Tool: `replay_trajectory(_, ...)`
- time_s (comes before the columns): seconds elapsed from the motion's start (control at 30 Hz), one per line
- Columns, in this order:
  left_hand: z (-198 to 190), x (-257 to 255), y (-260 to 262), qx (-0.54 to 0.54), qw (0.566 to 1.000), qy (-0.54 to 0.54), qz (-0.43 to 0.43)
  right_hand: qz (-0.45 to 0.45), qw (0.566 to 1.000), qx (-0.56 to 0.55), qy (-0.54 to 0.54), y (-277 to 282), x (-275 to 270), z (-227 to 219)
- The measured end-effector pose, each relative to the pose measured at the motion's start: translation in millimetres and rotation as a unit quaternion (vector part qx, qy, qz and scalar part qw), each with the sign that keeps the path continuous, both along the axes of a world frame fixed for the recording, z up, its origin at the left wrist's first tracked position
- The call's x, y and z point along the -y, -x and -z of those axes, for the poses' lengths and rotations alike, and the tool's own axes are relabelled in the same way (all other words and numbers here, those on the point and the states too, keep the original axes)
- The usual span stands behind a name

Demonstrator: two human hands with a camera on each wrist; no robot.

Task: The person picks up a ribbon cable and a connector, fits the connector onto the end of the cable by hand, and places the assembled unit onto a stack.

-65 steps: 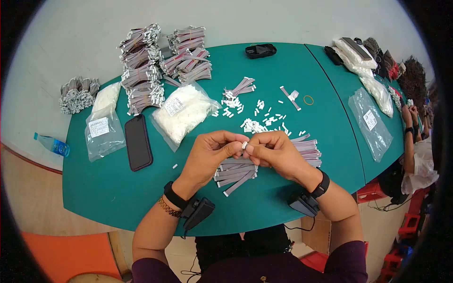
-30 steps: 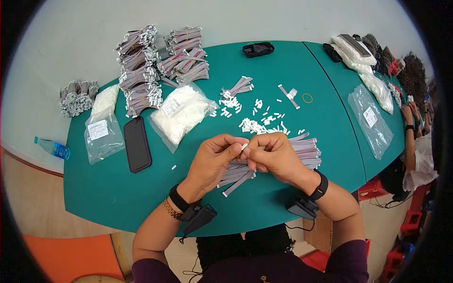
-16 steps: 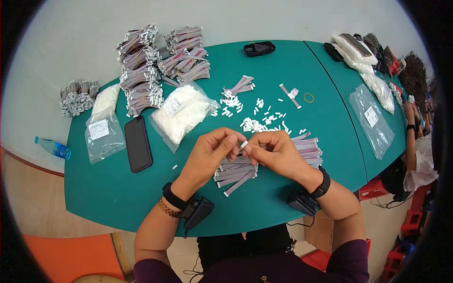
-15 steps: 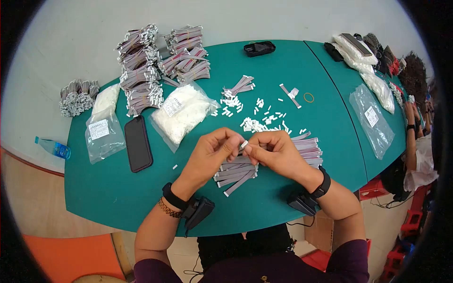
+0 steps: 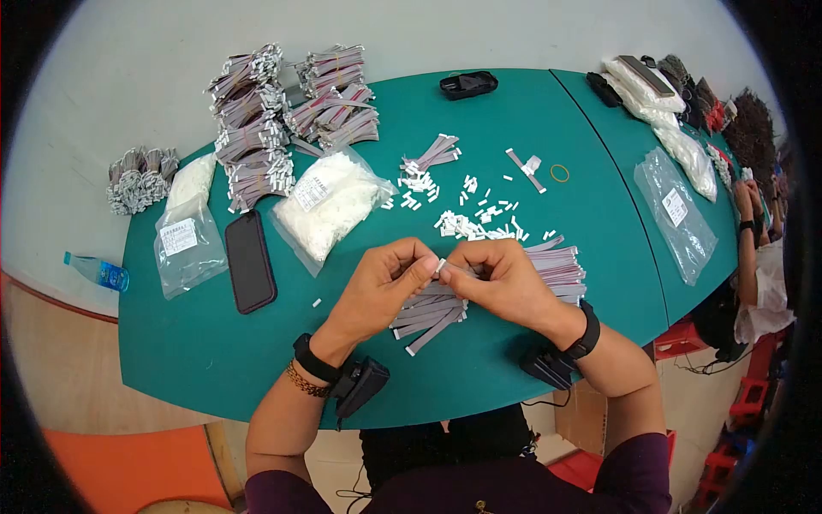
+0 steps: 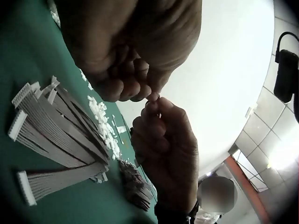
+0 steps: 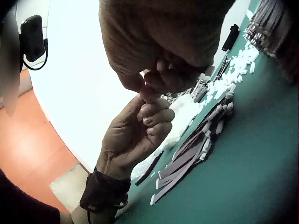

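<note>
A small white plastic connector [image 5: 441, 265] is pinched between the fingertips of both hands, just above the table. My left hand [image 5: 381, 287] meets it from the left, thumb against the curled forefinger. From the other side my right hand [image 5: 509, 283] grips it with thumb and forefinger, the remaining fingers folded beneath. In both wrist views the fingers hide most of the connector. Under the hands lies a fan of grey ribbon cables [image 5: 432, 313] with white end connectors. Another stack of ribbon cables [image 5: 556, 272] lies beside my right hand.
Loose white connectors [image 5: 462, 226] are scattered beyond the hands on the green table [image 5: 188, 360]. A filled plastic bag [image 5: 330, 206], a phone [image 5: 251, 261] and tall cable bundles [image 5: 253, 128] stand left. An empty bag [image 5: 676, 214] lies right, near another person's hands [image 5: 747, 201].
My left thumb and forefinger, slightly apart from the connector half a second ago, have closed in on it again. The right hand keeps its grip. The cables and loose connectors stay put.
</note>
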State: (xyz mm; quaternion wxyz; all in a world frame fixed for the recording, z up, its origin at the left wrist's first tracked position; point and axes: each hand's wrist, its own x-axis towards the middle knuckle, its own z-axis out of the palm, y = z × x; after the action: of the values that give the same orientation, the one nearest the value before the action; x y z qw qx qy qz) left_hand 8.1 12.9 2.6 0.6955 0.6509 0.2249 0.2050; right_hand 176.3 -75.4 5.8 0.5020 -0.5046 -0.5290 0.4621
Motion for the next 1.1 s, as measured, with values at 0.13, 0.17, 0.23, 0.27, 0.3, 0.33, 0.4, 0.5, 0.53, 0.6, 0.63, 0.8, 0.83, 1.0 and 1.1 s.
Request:
replay_trajectory(0.13,1,1,0,-0.001,1.0,0.016,0.006,0.003,1.0,-0.001,-0.003,0,0,1)
replay_trajectory(0.17,1,1,0,0.001,1.0,0.017,0.006,0.004,1.0,-0.002,-0.002,0,1,1)
replay_trajectory(0.23,3,1,-1,0.007,1.0,0.02,0.006,0.007,1.0,-0.005,0.003,1,1,-1)
replay_trajectory(0.27,3,2,-1,0.011,0.999,0.033,0.004,0.008,1.0,-0.007,0.006,2,2,-3)
replay_trajectory(0.3,2,3,-1,0.015,0.999,0.046,0.001,0.009,1.0,-0.01,0.01,2,2,-4)
replay_trajectory(0.33,2,3,-2,0.019,0.998,0.06,-0.001,0.011,1.0,-0.004,0.009,2,2,-3)
replay_trajectory(0.4,4,4,-3,0.026,0.998,0.057,-0.01,0.015,1.0,0.007,0.006,0,2,-1)
replay_trajectory(0.5,5,8,-4,0.033,0.998,0.034,-0.028,0.006,0.999,-0.033,0.037,2,2,-7)
replay_trajectory(0.53,4,9,-5,0.035,0.998,0.023,-0.036,0.003,0.998,-0.036,0.051,1,2,-9)
replay_trajectory(0.6,0,14,-8,0.043,0.998,-0.001,-0.055,-0.005,0.996,-0.043,0.078,0,1,-13)
replay_trajectory(0.63,-2,16,-8,0.047,0.997,-0.013,-0.064,-0.007,0.995,-0.047,0.083,-1,1,-14)
replay_trajectory(0.8,-2,19,-7,0.036,0.997,-0.029,-0.069,-0.001,0.999,-0.04,0.023,-1,0,-2)
replay_trajectory(0.83,-2,19,-7,0.039,0.997,-0.024,-0.068,-0.006,0.999,-0.042,0.018,-2,0,-1)
replay_trajectory(1.0,3,15,-7,0.047,0.997,0.037,-0.041,-0.028,0.994,-0.079,0.069,-5,-1,-11)
replay_trajectory(1.1,3,13,-7,0.056,0.994,0.09,-0.023,-0.047,0.988,-0.108,0.098,-8,-2,-7)
